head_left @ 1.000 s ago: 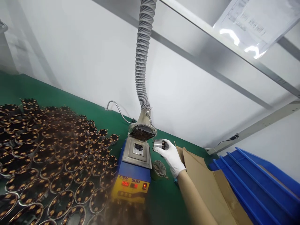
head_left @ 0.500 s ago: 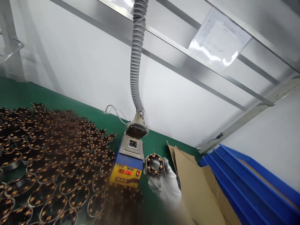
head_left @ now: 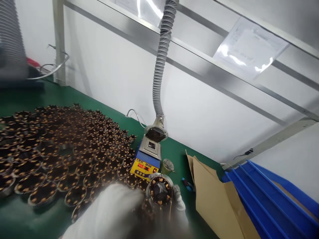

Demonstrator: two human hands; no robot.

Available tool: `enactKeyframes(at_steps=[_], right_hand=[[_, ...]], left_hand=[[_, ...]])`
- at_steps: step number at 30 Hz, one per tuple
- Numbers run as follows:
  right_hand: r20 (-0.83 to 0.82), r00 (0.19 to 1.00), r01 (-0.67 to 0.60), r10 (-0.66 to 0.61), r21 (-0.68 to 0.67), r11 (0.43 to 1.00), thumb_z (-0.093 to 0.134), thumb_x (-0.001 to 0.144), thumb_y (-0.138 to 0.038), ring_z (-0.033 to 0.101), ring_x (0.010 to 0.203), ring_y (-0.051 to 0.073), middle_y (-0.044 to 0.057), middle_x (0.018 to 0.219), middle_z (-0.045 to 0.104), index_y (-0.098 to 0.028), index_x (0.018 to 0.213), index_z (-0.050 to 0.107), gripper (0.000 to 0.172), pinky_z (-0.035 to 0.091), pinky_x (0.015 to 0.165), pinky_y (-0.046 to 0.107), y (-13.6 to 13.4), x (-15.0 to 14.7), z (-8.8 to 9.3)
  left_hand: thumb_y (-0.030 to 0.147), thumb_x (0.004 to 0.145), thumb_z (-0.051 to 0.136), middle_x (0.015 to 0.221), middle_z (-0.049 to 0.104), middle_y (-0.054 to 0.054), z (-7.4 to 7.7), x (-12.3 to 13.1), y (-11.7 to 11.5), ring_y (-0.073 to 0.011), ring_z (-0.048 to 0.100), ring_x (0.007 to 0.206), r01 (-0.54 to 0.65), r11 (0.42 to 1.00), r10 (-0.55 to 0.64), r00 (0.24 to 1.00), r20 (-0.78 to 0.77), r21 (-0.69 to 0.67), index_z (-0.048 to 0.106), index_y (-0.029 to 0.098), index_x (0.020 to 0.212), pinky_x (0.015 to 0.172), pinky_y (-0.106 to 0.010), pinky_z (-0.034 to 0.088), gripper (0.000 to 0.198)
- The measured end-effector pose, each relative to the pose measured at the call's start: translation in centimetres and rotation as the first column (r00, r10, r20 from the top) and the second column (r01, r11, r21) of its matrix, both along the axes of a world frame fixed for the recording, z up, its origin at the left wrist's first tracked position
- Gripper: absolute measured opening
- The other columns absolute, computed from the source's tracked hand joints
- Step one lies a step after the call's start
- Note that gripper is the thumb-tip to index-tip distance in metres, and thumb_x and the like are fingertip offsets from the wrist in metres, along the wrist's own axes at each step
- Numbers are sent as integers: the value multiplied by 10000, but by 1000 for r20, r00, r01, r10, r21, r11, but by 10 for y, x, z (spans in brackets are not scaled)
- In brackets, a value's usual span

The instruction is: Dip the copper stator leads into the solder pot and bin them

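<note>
A motor stator [head_left: 160, 190], a metal ring with copper windings inside, is held upright with its open face towards me. My right hand [head_left: 179, 202], in a white glove, is closed around its right side. My left hand [head_left: 117, 209], also gloved in white, reaches in from the lower left, close to the stator. Motion smears its fingers, and I cannot make out whether it holds anything. Just behind the stator is a blue and yellow solder pot [head_left: 147, 163] with a red lit display. Beside the pot sits a small round container [head_left: 167, 165].
Rows of stators [head_left: 74, 166] cover the green table [head_left: 15, 212] on the left. Hand cutters [head_left: 188, 184] lie to the right, near folded cardboard [head_left: 214, 196] and blue crates [head_left: 269, 196]. A ribbed exhaust hose [head_left: 159, 66] hangs over the pot.
My left hand has come into view from the lower left. The held stator is lower and nearer me. The view has shifted left, and the cutters and round container now show.
</note>
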State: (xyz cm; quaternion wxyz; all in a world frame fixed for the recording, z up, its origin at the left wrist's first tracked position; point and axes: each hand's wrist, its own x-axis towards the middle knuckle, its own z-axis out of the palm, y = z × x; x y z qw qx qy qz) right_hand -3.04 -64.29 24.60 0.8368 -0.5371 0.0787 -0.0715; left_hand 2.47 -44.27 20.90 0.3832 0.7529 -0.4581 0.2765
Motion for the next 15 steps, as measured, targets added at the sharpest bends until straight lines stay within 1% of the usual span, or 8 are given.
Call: enactKeyframes(at_steps=[3, 5, 6, 7, 9, 12, 13, 15], right_hand=[[27, 996, -82, 81, 19, 996, 627, 607, -644, 576, 948, 275, 41, 1016, 634, -304, 922, 647, 464, 477, 803, 465, 12, -7, -11], [13, 997, -76, 76, 31, 997, 595, 649, -637, 544, 1020, 277, 38, 1103, 600, -315, 977, 632, 461, 471, 819, 466, 20, -13, -18], [-7, 997, -75, 75, 29, 997, 583, 662, -635, 531, 1044, 279, 37, 1137, 582, -320, 997, 622, 461, 471, 820, 470, 25, -15, -22], [-28, 997, -70, 70, 11, 997, 564, 675, -639, 523, 1057, 280, 37, 1165, 566, -326, 1022, 609, 469, 473, 818, 477, 29, -17, -26], [-65, 996, -64, 58, -96, 993, 506, 669, -692, 537, 1037, 291, 40, 1162, 567, -342, 1052, 587, 525, 490, 784, 494, 39, -17, -36], [-96, 995, -67, 40, -301, 951, 409, 634, -769, 556, 1007, 325, 36, 1107, 597, -367, 1059, 572, 608, 518, 704, 516, 61, -12, -54], [-108, 992, -96, 62, -339, 936, 384, 643, -769, 561, 999, 334, 30, 1087, 606, -383, 1071, 563, 603, 525, 676, 521, 71, -9, -60], [-134, 978, -201, 161, -375, 905, 356, 686, -733, 573, 984, 335, 6, 1074, 612, -445, 1121, 514, 545, 536, 633, 523, 95, -4, -70]], left_hand=[[203, 908, 321, 912, 601, -30, 39, -11, -7, -158, 575, 823, 84, 996, -80, 991, 107, -34, 424, 248, 1180, 746, -271, 504, 295], [194, 930, 286, 843, 588, 1, 56, -16, -5, -123, 550, 727, 92, 996, -90, 989, 116, -15, 433, 243, 1121, 682, -233, 469, 246], [201, 937, 280, 829, 581, 8, 59, -18, -2, -119, 535, 702, 85, 996, -86, 991, 107, 14, 434, 239, 1106, 658, -230, 449, 232], [212, 939, 284, 828, 576, 13, 59, -19, 1, -121, 524, 694, 73, 996, -77, 993, 88, 57, 431, 239, 1102, 645, -236, 431, 221], [244, 927, 329, 814, 566, 20, 51, -21, 9, -138, 513, 693, 53, 986, -59, 998, 35, 161, 426, 243, 1098, 626, -257, 401, 197], [235, 883, 391, 723, 537, 28, 28, -24, 26, -160, 496, 647, 17, 955, -15, 1000, -11, 296, 451, 231, 1006, 589, -282, 357, 137], [223, 874, 397, 696, 524, 31, 19, -24, 35, -161, 489, 627, -9, 947, 15, 1000, -15, 322, 461, 232, 966, 580, -283, 344, 112], [221, 869, 425, 684, 519, 36, 3, -25, 59, -153, 491, 618, -56, 934, 75, 996, -40, 352, 474, 247, 940, 586, -275, 336, 91]])
